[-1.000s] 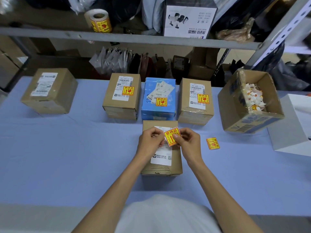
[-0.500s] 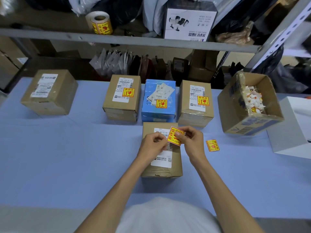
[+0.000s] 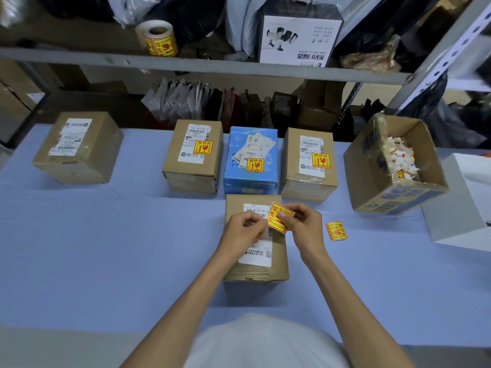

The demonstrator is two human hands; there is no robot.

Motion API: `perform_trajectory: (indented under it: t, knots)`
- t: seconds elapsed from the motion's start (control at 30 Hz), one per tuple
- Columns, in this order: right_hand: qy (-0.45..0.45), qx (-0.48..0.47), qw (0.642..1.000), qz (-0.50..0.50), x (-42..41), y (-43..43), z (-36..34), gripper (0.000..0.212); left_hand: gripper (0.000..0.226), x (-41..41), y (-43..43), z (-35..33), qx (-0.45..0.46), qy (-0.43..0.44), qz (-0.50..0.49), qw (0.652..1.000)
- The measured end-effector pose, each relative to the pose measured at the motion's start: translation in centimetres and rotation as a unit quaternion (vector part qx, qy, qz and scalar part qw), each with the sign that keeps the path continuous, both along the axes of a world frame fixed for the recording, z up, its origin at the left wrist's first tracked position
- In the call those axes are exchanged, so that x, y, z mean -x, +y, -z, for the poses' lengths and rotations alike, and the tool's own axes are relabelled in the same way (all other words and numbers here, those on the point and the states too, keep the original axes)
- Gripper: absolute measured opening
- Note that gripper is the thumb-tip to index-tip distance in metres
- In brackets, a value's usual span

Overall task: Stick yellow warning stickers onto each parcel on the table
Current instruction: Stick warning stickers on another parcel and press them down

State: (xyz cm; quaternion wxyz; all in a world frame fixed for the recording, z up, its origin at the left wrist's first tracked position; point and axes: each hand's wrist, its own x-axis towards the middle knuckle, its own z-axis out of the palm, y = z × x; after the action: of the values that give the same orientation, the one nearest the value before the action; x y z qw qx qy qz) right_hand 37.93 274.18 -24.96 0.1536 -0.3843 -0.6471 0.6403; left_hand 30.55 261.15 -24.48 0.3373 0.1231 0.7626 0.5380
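peeling backing: right hand (image 3: 305, 229) pinches the sticker (image 3: 279, 217), left hand (image 3: 243, 232) picks its edge above the parcel (image 3: 255, 272). best kept flat, adhesive untouched.

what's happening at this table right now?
A person is labelling parcels. Both hands, left hand and right hand, hold a yellow warning sticker above the nearest parcel, not yet stuck down. Three parcels behind already carry stickers; the far-left box has none. A spare sticker lies on the table.
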Motion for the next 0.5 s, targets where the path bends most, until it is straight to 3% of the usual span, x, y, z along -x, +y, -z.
perform_trajectory:
  t: [0.5]
  knots:
    - [-0.012, -0.012, 1.000, 0.006, 0.14, 0.05, 0.03, 0.019, 0.008, 0.20, -0.08, 0.28, -0.036, -0.010, -0.005, 0.999]
